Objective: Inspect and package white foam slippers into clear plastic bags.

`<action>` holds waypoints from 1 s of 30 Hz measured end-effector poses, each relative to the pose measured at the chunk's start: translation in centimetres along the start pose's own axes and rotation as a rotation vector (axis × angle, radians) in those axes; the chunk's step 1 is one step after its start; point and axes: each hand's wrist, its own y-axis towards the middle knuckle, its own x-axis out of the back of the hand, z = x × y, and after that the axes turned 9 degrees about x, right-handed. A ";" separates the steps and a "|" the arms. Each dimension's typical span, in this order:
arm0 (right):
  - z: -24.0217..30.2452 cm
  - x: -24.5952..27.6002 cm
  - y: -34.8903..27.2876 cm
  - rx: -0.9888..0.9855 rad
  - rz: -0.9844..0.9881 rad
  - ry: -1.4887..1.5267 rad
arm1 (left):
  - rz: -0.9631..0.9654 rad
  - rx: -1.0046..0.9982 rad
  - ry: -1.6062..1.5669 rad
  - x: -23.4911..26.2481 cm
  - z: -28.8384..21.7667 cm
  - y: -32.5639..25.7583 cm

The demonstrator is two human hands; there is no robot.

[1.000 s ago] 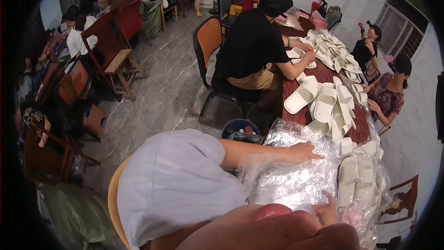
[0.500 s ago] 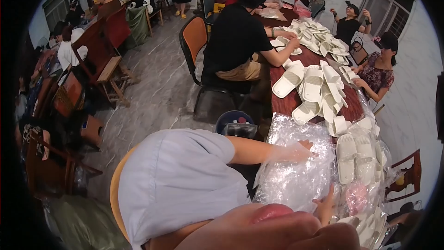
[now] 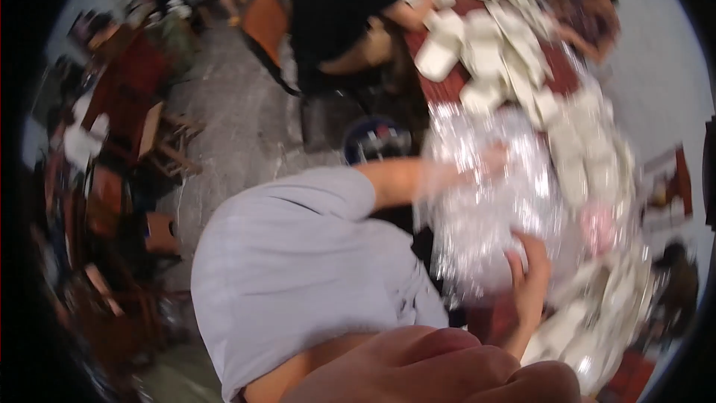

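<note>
Clear plastic bags [image 3: 496, 201] now blurred by head swing; left hand [image 3: 492, 158] stays flat on top, right hand [image 3: 531, 283] fingers loosely curled against edge.

Glossy crinkled clear plastic sheet [image 3: 492, 201], matt grey cloth sleeve [image 3: 298, 254]

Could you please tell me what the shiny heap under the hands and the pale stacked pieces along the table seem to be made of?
The heap looks like thin clear plastic film: crinkled, glittering. The pale pieces look matte off-white, perhaps moulded pulp or foam; blur leaves it open.
</note>
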 end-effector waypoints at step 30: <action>-2.3 -11.2 1.6 -0.130 -0.352 -0.387 | 0.362 0.390 -0.320 9.7 -0.8 2.7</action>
